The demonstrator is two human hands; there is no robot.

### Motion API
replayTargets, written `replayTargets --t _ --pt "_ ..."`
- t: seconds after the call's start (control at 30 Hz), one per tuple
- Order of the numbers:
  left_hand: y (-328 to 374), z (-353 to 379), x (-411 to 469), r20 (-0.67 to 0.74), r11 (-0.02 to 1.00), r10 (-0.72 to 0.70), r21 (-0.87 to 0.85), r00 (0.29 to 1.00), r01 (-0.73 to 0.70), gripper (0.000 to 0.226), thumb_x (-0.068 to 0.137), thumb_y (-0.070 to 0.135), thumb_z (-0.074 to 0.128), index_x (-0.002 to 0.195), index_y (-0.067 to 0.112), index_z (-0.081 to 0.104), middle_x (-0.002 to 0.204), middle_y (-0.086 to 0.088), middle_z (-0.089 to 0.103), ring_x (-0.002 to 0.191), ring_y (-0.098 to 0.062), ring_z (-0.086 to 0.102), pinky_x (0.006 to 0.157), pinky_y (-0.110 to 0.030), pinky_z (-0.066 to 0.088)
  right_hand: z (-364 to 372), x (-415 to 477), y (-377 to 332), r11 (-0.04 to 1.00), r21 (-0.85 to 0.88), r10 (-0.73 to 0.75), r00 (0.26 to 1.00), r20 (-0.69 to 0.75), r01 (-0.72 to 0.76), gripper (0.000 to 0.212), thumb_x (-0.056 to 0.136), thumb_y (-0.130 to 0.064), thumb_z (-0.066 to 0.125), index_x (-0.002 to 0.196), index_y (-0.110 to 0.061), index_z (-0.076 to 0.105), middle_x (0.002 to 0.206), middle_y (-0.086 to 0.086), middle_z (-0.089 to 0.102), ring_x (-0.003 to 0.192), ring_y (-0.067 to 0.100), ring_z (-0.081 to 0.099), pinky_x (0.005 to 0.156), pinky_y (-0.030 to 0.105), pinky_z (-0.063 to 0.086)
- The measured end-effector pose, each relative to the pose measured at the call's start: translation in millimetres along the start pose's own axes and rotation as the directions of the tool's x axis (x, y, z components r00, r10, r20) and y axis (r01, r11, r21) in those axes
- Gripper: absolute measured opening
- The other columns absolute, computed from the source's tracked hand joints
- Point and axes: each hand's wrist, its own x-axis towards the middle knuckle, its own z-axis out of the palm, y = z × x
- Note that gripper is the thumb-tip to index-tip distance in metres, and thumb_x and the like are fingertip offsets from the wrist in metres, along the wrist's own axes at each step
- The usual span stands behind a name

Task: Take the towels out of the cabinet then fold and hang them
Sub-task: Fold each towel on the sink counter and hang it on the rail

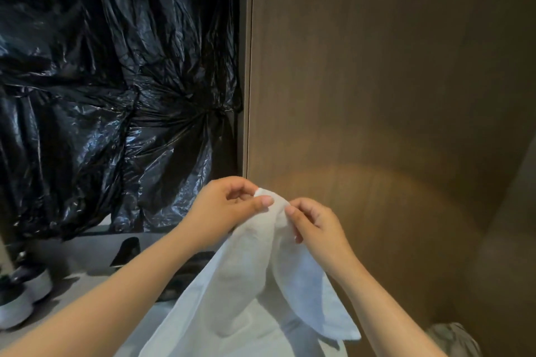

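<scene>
At the left we see black plastic sheeting [110, 81] hiding what is behind it. Our left hand [229, 209] and right hand [313, 223] pinch the top of a white towel [249, 284]; its lower part is cut off by the frame. At the right stands a wooden door [377, 81].

The floor [87, 284] is light grey and is visible left of the wooden panel [377, 95]. Far left of the panel, a pair of black-and-white sneakers [29, 284] stands on the floor. Nearer the panel's base lies a dark wedge-shaped item [127, 249], type not identifiable. A second dark item [188, 266] lies beside it, partly hidden.
</scene>
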Motion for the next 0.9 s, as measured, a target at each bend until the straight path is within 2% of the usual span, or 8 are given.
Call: replayTargets --t 0.1,0.17,0.27,0.37,0.53,0.63,0.77,0.9 --pt "-14.1 -9.2 -19.1 0.072 0.994 -0.082 0.076 0.994 0.077 0.013 0.074 0.035 0.079 0.081 0.025 0.074 0.078 0.002 0.074 0.067 -0.01 0.068 0.062 -0.02 0.054 -2.4 -0.7 5.6 1.0 0.015 0.026 0.999 -0.042 -0.025 0.026 0.1 -0.023 0.053 0.074 -0.023 0.061 0.061 -0.014 0.054 0.056 0.002 0.05 0.056 0.013 0.042" --pt "-21.0 -10.3 -30.8 0.062 0.992 -0.09 0.096 0.994 0.084 0.007 0.08 0.03 0.076 0.08 0.023 0.074 0.08 -0.002 0.074 0.072 -0.016 0.07 0.066 -0.027 0.058 -2.2 -0.6 6.3 0.999 0.017 0.039 0.998 -0.046 -0.038 0.029 0.099 -0.026 0.053 0.07 -0.024 0.059 0.061 -0.015 0.053 0.057 0.002 0.05 0.056 0.013 0.042" --pt "-25.3 -6.7 -38.4 -0.058 0.99 -0.058 0.126 0.997 0.065 0.008 0.084 0.026 0.073 0.076 0.026 0.073 0.076 0.004 0.073 0.066 -0.009 0.067 0.059 -0.018 0.052 1.1 -1.5 1.1 0.999 0.018 0.033 0.999 -0.041 -0.032 0.035 0.097 -0.031 0.056 0.062 -0.03 0.055 0.059 -0.016 0.052 0.056 0.001 0.048 0.055 0.011 0.039" --pt "-25.3 -2.4 -40.7 -0.126 0.989 -0.029 0.143 0.992 0.047 0.01 0.085 0.024 0.072 0.076 0.028 0.073 0.072 0.01 0.069 0.064 0.001 0.062 0.058 -0.01 0.046 3.1 -1.7 -10.0 0.999 0.03 0.015 1.0 -0.014 -0.015 0.021 0.094 -0.035 0.061 0.075 -0.028 0.068 0.069 -0.016 0.064 0.062 -0.003 0.056 0.054 0.009 0.04" --pt "-26.0 4.5 -41.9 -0.148 0.992 0.007 0.125 0.989 0.012 0.01 0.084 0.019 0.073 0.075 0.024 0.072 0.068 0.006 0.066 0.061 -0.001 0.056 0.058 -0.013 0.045 11.4 -0.6 -28.8 0.998 0.013 -0.055 0.998 -0.016 0.055 0.013 0.09 -0.037 0.065 0.083 -0.029 0.072 0.079 -0.009 0.069 0.074 0.01 0.063 0.064 0.024 0.051" --pt "-25.4 9.6 -43.1 -0.18 0.997 0.026 0.07 0.983 -0.013 0.012 0.082 0.015 0.074 0.079 0.025 0.068 0.068 0.005 0.063 0.058 -0.004 0.053 0.058 -0.014 0.045 14.3 0.1 -32.8 0.996 0.015 -0.086 0.995 -0.056 0.087 0.017 0.091 -0.034 0.065 0.078 -0.025 0.069 0.07 -0.008 0.064 0.065 0.003 0.056 0.058 0.016 0.044" --pt "-24.9 12.5 -47.4 -0.155 0.995 0.074 0.072 0.985 -0.063 0.02 0.082 0.017 0.074 0.086 0.031 0.06 0.08 0.0 0.063 0.071 -0.02 0.059 0.066 -0.024 0.053 13.3 0.6 -30.6 0.999 -0.02 -0.051 0.993 -0.108 0.049 0.023 0.094 -0.035 0.06 0.077 -0.02 0.066 0.069 -0.008 0.061 0.065 0.001 0.054 0.058 0.012 0.043" --pt "-25.9 13.9 -50.3 -0.13 0.982 0.109 0.166 0.986 -0.086 0.011 0.081 0.023 0.076 0.078 0.026 0.065 0.076 0.008 0.065 0.068 -0.012 0.059 0.064 -0.02 0.051 11.5 1.4 -29.6 0.998 -0.029 -0.062 0.989 -0.136 0.059 0.023 0.094 -0.03 0.061 0.073 -0.022 0.062 0.062 -0.017 0.056 0.062 -0.001 0.051 0.057 0.01 0.041"
